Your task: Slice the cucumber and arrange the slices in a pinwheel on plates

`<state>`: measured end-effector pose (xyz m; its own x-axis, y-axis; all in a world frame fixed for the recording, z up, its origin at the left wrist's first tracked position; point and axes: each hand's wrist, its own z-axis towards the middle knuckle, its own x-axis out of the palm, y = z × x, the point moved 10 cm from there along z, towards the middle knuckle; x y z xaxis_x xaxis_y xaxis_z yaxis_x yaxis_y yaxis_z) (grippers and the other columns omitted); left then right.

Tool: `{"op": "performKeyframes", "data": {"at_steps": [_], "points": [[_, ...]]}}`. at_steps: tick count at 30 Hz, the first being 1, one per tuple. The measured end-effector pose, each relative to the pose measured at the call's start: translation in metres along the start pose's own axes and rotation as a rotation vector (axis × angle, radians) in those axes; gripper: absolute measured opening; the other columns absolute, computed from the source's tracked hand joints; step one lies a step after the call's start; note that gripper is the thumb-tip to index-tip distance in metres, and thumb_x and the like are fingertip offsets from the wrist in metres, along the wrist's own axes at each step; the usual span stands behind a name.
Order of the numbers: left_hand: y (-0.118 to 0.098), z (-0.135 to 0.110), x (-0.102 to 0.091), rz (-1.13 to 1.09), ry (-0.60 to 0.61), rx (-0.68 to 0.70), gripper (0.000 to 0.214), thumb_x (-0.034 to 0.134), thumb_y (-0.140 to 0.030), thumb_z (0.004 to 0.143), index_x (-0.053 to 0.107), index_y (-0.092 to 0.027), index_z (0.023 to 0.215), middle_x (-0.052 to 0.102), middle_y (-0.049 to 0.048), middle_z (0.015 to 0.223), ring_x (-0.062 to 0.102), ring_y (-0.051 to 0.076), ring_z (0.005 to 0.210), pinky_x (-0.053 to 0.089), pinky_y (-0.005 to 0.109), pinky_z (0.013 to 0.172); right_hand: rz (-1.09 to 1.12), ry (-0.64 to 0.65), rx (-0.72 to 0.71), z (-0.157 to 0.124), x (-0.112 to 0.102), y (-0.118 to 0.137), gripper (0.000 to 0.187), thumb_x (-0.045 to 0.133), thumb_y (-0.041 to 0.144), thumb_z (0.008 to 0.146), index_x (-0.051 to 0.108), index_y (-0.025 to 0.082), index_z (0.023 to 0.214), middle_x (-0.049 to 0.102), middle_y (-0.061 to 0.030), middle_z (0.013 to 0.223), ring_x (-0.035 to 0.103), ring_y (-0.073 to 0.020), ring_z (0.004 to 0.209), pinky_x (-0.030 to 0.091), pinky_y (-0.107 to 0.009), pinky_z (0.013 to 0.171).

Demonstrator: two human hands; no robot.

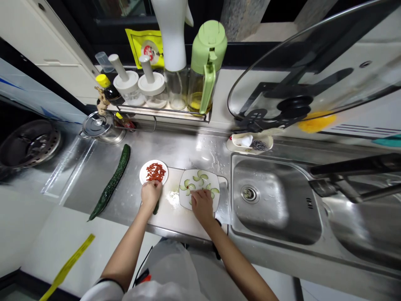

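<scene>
My left hand [151, 195] is closed at the near edge of a small round white plate [143, 174] heaped with chopped red pieces [156, 172]. Whatever its fingers pinch is hidden. A dark green cucumber end [156, 208] shows beside that hand on the pale cutting board [171, 217]. Over a squarish white plate [184, 201] my right hand [202, 204] reaches with its fingers drawn together; I cannot make out what is in them. Curved pale green cucumber slices [200, 175] are arranged on this plate. A broad knife blade [223, 205] lies to its right.
A whole cucumber [111, 182] lies left on the steel counter. Behind it stands a lidded pot [102, 127]. Jars and a green oil bottle [208, 62] fill the rack. The sink [266, 209] is at right, and a glass lid [300, 71] overhangs the back.
</scene>
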<state>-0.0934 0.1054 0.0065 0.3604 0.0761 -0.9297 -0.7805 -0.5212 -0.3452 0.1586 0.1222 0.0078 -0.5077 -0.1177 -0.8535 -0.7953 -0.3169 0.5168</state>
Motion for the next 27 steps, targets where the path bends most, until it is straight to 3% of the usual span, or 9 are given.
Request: {"op": "performKeyframes", "data": {"at_steps": [9, 13, 16, 19, 24, 27], "points": [[0.005, -0.004, -0.012, -0.1, 0.035, -0.031, 0.031, 0.048, -0.036, 0.082, 0.068, -0.021, 0.064, 0.068, 0.0024, 0.066, 0.06, 0.016, 0.064, 0.039, 0.024, 0.062, -0.016, -0.014, 0.014, -0.003, -0.007, -0.003, 0.026, 0.047, 0.021, 0.089, 0.07, 0.021, 0.101, 0.064, -0.0057, 0.088, 0.043, -0.0226, 0.096, 0.032, -0.033, 0.085], [-0.009, -0.005, -0.013, -0.204, -0.001, 0.047, 0.023, 0.053, -0.032, 0.08, 0.07, -0.021, 0.069, 0.072, 0.0018, 0.078, 0.064, 0.017, 0.076, 0.044, 0.025, 0.072, -0.019, -0.029, 0.017, -0.002, -0.011, -0.007, 0.026, 0.046, 0.02, 0.089, 0.071, 0.021, 0.099, 0.064, -0.0055, 0.086, 0.043, -0.0216, 0.093, 0.032, -0.032, 0.084], [-0.036, -0.004, -0.002, -0.302, 0.022, 0.163, 0.019, 0.055, -0.029, 0.08, 0.072, -0.021, 0.076, 0.073, 0.0026, 0.086, 0.064, 0.017, 0.082, 0.046, 0.027, 0.078, -0.026, -0.04, 0.032, 0.0, -0.015, -0.012, 0.025, 0.047, 0.02, 0.088, 0.071, 0.021, 0.097, 0.064, -0.0055, 0.085, 0.043, -0.0216, 0.092, 0.032, -0.032, 0.083], [-0.077, -0.006, 0.016, -0.372, 0.1, 0.303, 0.018, 0.055, -0.024, 0.082, 0.073, -0.022, 0.083, 0.073, 0.0032, 0.089, 0.063, 0.016, 0.083, 0.046, 0.027, 0.08, -0.039, -0.053, 0.078, 0.003, -0.02, -0.02, 0.025, 0.048, 0.02, 0.087, 0.072, 0.021, 0.096, 0.064, -0.0055, 0.085, 0.042, -0.022, 0.093, 0.032, -0.032, 0.079], [-0.146, -0.012, 0.042, -0.332, 0.189, 0.521, 0.016, 0.057, -0.019, 0.083, 0.073, -0.021, 0.086, 0.072, 0.0036, 0.086, 0.061, 0.017, 0.086, 0.044, 0.029, 0.085, -0.047, -0.048, 0.149, 0.009, -0.025, -0.035, 0.024, 0.05, 0.021, 0.086, 0.071, 0.022, 0.097, 0.064, -0.0062, 0.089, 0.04, -0.0228, 0.095, 0.031, -0.033, 0.077], [-0.173, -0.013, 0.057, -0.28, 0.222, 0.62, 0.015, 0.057, -0.02, 0.084, 0.072, -0.02, 0.085, 0.071, 0.0048, 0.085, 0.06, 0.018, 0.084, 0.044, 0.03, 0.084, -0.049, -0.044, 0.191, 0.014, -0.026, -0.043, 0.025, 0.049, 0.021, 0.087, 0.071, 0.022, 0.099, 0.064, -0.0064, 0.09, 0.04, -0.0231, 0.096, 0.03, -0.033, 0.077]]}}
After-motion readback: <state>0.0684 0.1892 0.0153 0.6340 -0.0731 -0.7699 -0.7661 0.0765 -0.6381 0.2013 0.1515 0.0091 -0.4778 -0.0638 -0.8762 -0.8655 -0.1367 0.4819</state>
